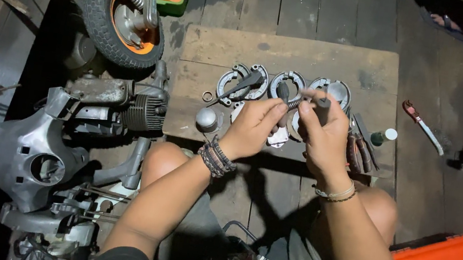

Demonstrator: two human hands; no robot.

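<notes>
overall: pretty dim, one pool of light in the middle, the rest fades off fast
source: seems to come from above and in front of the hands, warm-ish
brightest: the board (pixel 292 59) just past the hands, plus both forearms
left hand (pixel 253 128): well lit, edges sharp enough
right hand (pixel 322 137): lit too, fingertips a bit soft, slight blur
shadows: heavy black under the wrists and between the knees
glare: small shiny spots on the brake shoes (pixel 288 86) right above the hands
corners: far from the hands it's near black, detail lost
edges: wide-angle bend, floor planks curve outward
noise: grainy, smeary in the dark parts
</notes>
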